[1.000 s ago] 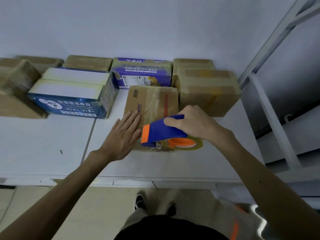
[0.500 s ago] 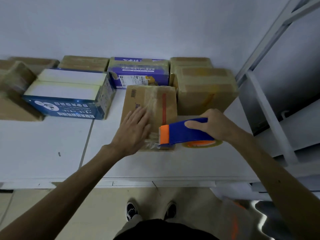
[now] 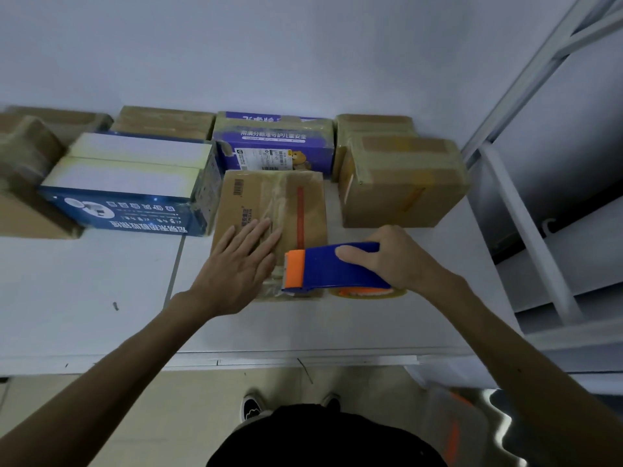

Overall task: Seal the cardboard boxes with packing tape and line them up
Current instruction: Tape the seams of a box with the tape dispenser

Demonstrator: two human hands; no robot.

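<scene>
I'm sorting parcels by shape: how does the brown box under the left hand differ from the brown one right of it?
The flat box is low, with a red stripe along its top; the right-hand box stands taller and bears tan tape bands. The left hand lies flat on the flat box; the right-hand box has none on top. Both are brown cardboard on the white table.

dim, bluish, even light with no clear source in view; shadows under the cardboard boxes are soft and faint. wide-angle distortion bows the table edge and slants the white rack at the right. the far-left boxes smear into blur; a bright wavy glare sits at lower right.
</scene>
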